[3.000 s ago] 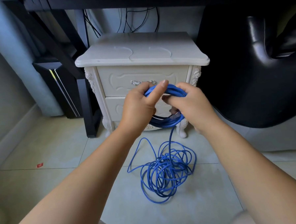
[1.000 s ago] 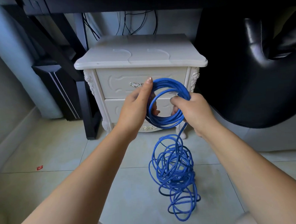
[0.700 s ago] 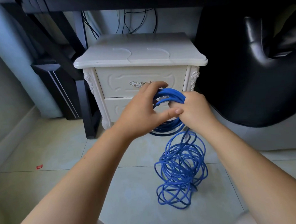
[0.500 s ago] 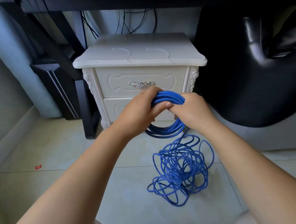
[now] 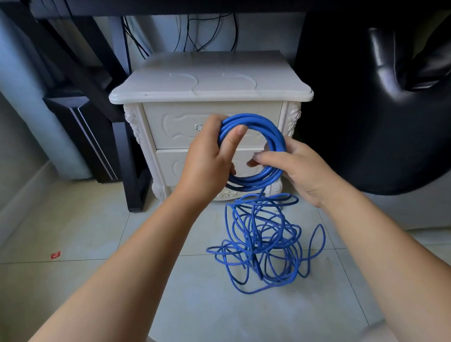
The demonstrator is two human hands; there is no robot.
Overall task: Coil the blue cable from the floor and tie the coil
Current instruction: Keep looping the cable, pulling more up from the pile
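Blue cable (image 5: pixel 259 181): partly wound, most of it not yet gathered. A small round coil (image 5: pixel 274 131) of several turns is held up at centre frame, in front of the white nightstand (image 5: pixel 209 85). The rest is left as a loose heap (image 5: pixel 251 245) on the tiled floor (image 5: pixel 91 230), lower centre, just below the hands, and is joined to the coil by a strand that hangs from the coil's lower right.

The left hand (image 5: pixel 208 161) is closed round the coil's left side, with the fingers curled through the ring and the thumb laid across the turns. The right hand (image 5: pixel 297 169) is placed at the coil's lower right; the thumb is pressed over the turns and the fingers are tucked behind, so the cable is pinched there. Whether only the feeding strand or the whole bundle is pinched cannot be told.

Step judged: winding, mid-way, with tying not begun. No tie or strap is seen.

Next move, as judged: a fresh length is to be drawn up from the heap by the right hand and laid as another turn onto the ring, while the turns are kept clamped by the left hand. The heap is tangled, so snags and knots are likely; slack should be shaken free before it is pulled.

Black padded seat (image 5: pixel 387 136) at right and red scrap (image 5: pixel 55 255) at left are not involved.
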